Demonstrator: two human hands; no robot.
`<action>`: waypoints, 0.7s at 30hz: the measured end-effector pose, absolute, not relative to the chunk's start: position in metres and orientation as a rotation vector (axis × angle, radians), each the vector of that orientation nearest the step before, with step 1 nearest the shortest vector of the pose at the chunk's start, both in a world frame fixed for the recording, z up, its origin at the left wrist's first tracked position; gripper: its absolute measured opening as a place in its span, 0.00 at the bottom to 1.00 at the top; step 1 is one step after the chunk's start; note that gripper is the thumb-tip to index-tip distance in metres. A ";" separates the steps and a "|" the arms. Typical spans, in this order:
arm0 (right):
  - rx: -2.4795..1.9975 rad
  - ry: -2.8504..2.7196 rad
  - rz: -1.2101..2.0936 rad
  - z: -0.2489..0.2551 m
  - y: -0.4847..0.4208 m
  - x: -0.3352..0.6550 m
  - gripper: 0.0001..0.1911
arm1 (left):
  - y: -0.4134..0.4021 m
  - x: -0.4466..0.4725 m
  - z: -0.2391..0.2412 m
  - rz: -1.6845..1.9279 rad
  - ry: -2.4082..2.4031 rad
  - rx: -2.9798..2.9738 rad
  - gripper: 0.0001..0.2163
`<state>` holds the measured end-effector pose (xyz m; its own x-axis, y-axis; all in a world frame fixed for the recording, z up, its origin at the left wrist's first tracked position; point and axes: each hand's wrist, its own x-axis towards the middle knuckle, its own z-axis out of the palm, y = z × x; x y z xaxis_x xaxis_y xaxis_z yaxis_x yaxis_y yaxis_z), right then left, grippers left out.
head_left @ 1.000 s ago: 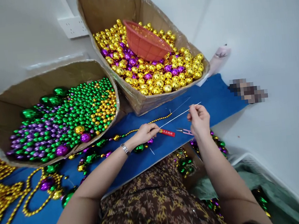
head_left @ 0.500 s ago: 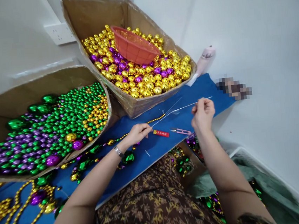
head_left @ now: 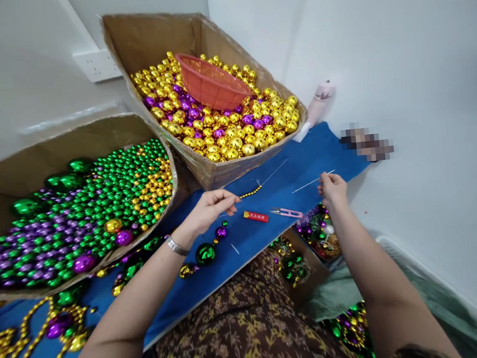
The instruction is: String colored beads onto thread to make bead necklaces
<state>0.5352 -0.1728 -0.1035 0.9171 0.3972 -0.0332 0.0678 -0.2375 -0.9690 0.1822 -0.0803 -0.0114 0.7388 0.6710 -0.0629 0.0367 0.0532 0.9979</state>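
My left hand [head_left: 207,209] hovers over the blue board [head_left: 269,238], fingers pinched near the end of a gold bead strand [head_left: 250,191]. My right hand [head_left: 331,188] is pinched on a long thin needle [head_left: 311,182] that points left over the board. A red lighter [head_left: 255,217] and pink thread snips [head_left: 287,213] lie between the two hands. A beaded strand with a green ball [head_left: 205,253] and a purple bead [head_left: 220,232] lies just below my left wrist.
A cardboard box of gold and purple balls [head_left: 233,129] with an orange basket [head_left: 211,83] stands at the back. A box of green, purple and gold beads [head_left: 81,211] sits at left. Finished bead strands [head_left: 38,339] lie bottom left; more beads [head_left: 317,230] fill a bin below the board.
My right hand has drawn the needle to the right and lowered it, away from my left hand. The left hand lifted slightly off the strand. The view shifted a little.
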 end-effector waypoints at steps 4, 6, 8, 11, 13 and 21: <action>-1.985 -0.436 0.379 -0.110 -0.179 0.543 0.19 | -0.079 0.184 -0.001 0.590 0.617 1.428 0.14; -2.106 -0.514 0.365 -0.108 -0.184 0.548 0.18 | -0.080 0.184 0.002 0.614 0.634 1.410 0.14; -2.229 -0.617 0.308 -0.102 -0.189 0.550 0.16 | -0.081 0.183 0.003 0.636 0.653 1.392 0.13; -2.345 -0.855 0.209 -0.094 -0.184 0.539 0.10 | -0.083 0.183 0.002 0.659 0.689 1.381 0.13; -2.346 -1.082 0.199 -0.092 -0.170 0.520 0.08 | -0.085 0.185 0.001 0.671 0.723 1.382 0.13; -2.148 -1.746 0.340 -0.089 -0.102 0.459 0.08 | -0.092 0.191 -0.006 0.626 0.806 1.438 0.16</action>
<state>0.4589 -0.1019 -0.0892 0.2116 0.9767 0.0344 0.8926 -0.1788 -0.4139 0.1911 -0.0923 -0.0063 0.6009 0.7926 -0.1035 0.0957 0.0573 0.9938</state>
